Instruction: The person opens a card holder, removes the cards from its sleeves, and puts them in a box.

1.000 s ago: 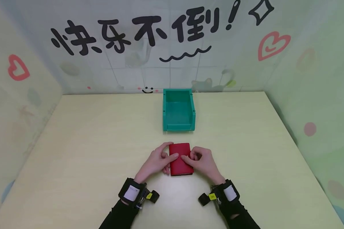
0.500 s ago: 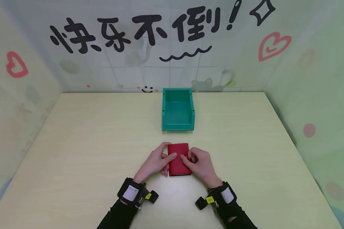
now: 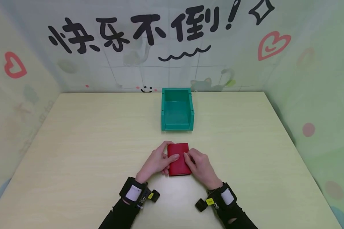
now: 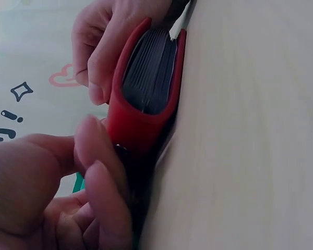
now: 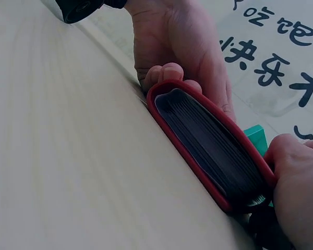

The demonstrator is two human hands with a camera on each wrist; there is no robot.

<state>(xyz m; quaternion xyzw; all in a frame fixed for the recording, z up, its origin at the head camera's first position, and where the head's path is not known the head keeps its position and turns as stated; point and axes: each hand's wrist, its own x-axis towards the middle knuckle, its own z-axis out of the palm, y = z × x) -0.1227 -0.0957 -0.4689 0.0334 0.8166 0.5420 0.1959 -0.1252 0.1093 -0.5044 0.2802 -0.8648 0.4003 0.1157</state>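
While the red card holder (image 3: pixel 178 159) lies flat on the pale wooden table (image 3: pixel 74 152), both hands close in on it from either side. The left hand (image 3: pixel 156 162) sits at the holder's nine o'clock, thumb laid across the top cover and fingers curled against the left edge, so it grips that side. The right hand (image 3: pixel 200 166) sits at three o'clock, its fingertips pinching the right edge of the cover. The two hands are close together, parted only by the holder between them.

In the left wrist view the holder (image 4: pixel 146 99) shows a red cover wrapped round a stack of dark sleeves, resting on the table with the right hand's fingers (image 4: pixel 101 57) at its far side. The right wrist view shows the same dark stack inside the red cover (image 5: pixel 214 140), with the left hand (image 5: pixel 177 47) curled round the far edge.

At twelve o'clock from the holder, near but apart, stands a green bin (image 3: pixel 177 109), open at the top. Black wrist straps (image 3: pixel 133 192) circle both forearms.
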